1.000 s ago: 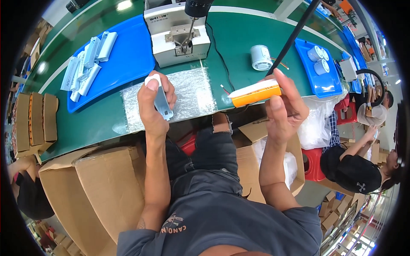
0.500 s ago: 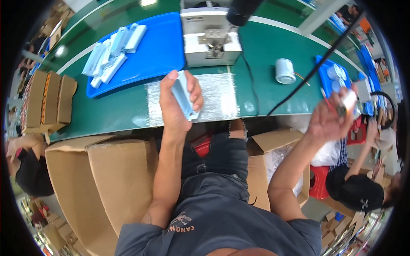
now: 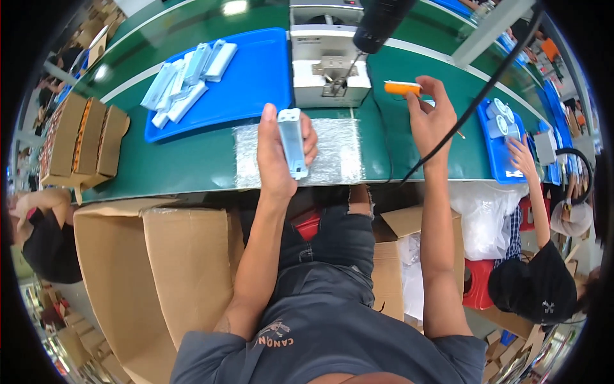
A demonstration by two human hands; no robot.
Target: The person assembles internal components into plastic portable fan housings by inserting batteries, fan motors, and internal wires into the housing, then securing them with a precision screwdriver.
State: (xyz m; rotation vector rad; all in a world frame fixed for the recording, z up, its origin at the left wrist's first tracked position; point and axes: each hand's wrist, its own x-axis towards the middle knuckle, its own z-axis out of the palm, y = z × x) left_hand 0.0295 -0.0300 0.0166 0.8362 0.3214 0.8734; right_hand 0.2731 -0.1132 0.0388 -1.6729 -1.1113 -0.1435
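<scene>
My left hand (image 3: 281, 153) is closed around a light blue plastic housing (image 3: 293, 146), a long open trough standing nearly upright above the silvery mat (image 3: 345, 147). To the right, over the green table, my right hand (image 3: 433, 118) pinches a small orange part (image 3: 401, 88) with a white upper side between thumb and fingers; it looks like a wrapped battery. Partly hidden behind that hand is a white round container (image 3: 430, 103). A blue tray (image 3: 256, 77) beyond my left hand bears several similar light blue housings (image 3: 185, 80).
A white machine (image 3: 329, 83) stands behind the mat, with a black electric screwdriver (image 3: 377, 29) hanging over it. Its cable crosses by my right arm. Cardboard boxes (image 3: 185, 256) flank my legs. A co-worker's hand (image 3: 523, 157) reaches to a blue tray (image 3: 495, 157) of round containers.
My right hand has come left from the right-hand tray, now over the table with the orange part. The housing in my left hand has turned more upright. The view has shifted slightly.
</scene>
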